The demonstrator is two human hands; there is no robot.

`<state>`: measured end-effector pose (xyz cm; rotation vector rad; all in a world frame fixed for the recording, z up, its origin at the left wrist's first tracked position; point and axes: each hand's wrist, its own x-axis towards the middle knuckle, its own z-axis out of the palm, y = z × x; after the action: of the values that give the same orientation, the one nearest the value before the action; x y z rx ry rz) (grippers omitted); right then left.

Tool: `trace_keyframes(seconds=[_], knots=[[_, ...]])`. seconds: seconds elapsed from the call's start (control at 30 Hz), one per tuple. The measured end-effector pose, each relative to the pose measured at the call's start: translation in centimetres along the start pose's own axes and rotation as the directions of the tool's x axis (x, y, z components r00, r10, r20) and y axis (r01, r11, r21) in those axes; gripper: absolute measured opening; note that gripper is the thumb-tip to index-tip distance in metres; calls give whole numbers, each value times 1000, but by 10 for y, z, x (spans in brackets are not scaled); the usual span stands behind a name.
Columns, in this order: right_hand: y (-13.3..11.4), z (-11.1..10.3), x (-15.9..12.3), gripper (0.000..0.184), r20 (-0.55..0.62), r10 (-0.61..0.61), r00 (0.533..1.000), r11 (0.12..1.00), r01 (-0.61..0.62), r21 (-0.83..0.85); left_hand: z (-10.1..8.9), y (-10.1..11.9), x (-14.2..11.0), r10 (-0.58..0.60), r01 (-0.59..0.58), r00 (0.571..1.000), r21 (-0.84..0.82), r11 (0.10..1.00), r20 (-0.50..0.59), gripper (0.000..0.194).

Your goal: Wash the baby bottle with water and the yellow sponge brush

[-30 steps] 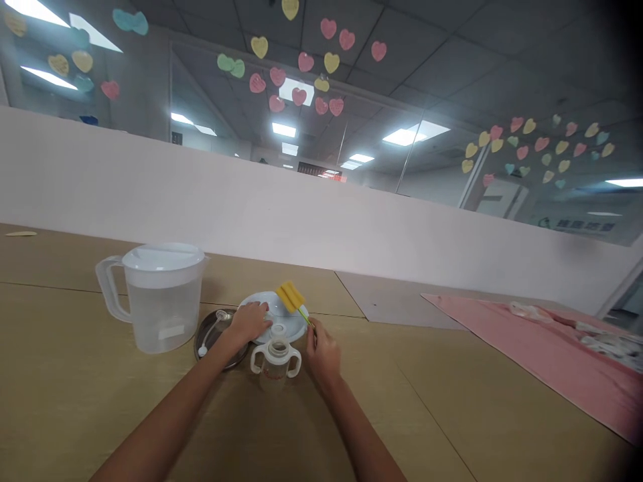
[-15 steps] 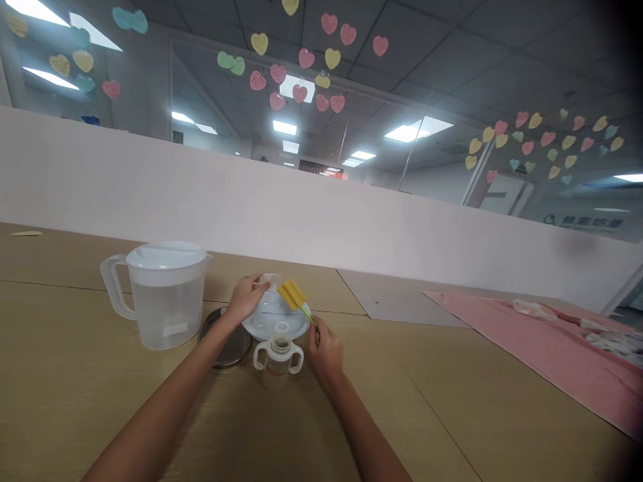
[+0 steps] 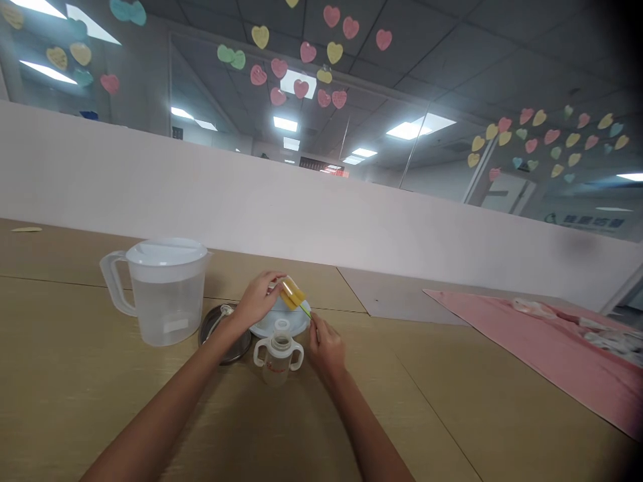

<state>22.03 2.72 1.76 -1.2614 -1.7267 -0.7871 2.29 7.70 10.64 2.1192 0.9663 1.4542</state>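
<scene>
1 sponge bottle brush (image 3: pixel 294 293): yellow foam head sitting just above white round dish (image 3: pixel 276 326), green stem slanting down twd R hand.
L hand (image 3: pixel 258 299): wrapping round foam head, fingers pressed together & curling over top of it.
R hand (image 3: pixel 325 348): pinching end of green stem betw thumb & forefinger, other fingers hidden behind, so spread or not can't tell.
Nearby: two-handled sippy cup (image 3: pixel 278 359) standing upright just in front of dish, betw both wrists; dark metal lid (image 3: pixel 226 343) lying flat under L wrist, small utensil (image 3: pixel 220 318) resting on it.
Further L: plastic pitcher (image 3: pixel 165 292) w/ white lid standing on wood tabletop (image 3: pixel 75 375), holding clear liquid.
Further R: pink mat (image 3: pixel 542 348) lying on tbl, crumpled items (image 3: pixel 593 335) sitting on far end.
Behind: white partition (image 3: pixel 201 194) running across, paper hearts (image 3: pixel 301 67) sticking to glass above.
</scene>
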Motion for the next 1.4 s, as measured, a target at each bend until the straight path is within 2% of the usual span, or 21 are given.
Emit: trace_keyframes(seconds=[0.13,0.27,0.4,0.5,0.6,0.7,0.77,0.83,0.93,1.13,1.27,1.4], knots=[[0,0,-1,29,-37,-21,999,999,22,28,0,0,0,-8,8,999,-4,1000,53,34],[1,-1,-3,29,-69,-90,993,996,91,3,0,-1,0,-56,54,998,57,997,36,38],[1,-3,-3,31,-80,-177,981,984,175,-21,-3,4,-1,-218,205,973,149,967,75,43],[0,-4,-3,33,-79,-201,976,979,201,-18,-14,6,0,-269,248,960,199,948,84,45],[-2,-4,-1,32,-80,-181,980,983,182,1,-36,-1,5,-236,226,972,277,934,1,41],[-3,-5,3,29,-125,-82,989,996,86,28,-60,-13,6,-210,205,977,486,850,-46,35],[-3,-5,5,28,-167,-19,986,999,24,30,-70,-19,3,-253,199,968,616,762,1,40],[-3,-4,7,28,-187,-4,982,1000,8,20,-75,-23,1,-338,208,940,701,682,50,49],[-4,-4,5,27,-153,-20,988,1000,22,11,-73,-26,-2,-447,225,890,762,607,93,55],[-5,-4,2,27,-82,-33,996,999,35,27,-65,-44,-4,-538,260,833,769,584,127,55],[-4,-4,3,28,-80,-29,996,999,31,22,-59,-60,-6,-547,278,827,753,597,129,54],[-4,-3,3,28,-59,-42,997,999,44,30,-50,-72,-11,-520,255,839,729,636,160,53]])
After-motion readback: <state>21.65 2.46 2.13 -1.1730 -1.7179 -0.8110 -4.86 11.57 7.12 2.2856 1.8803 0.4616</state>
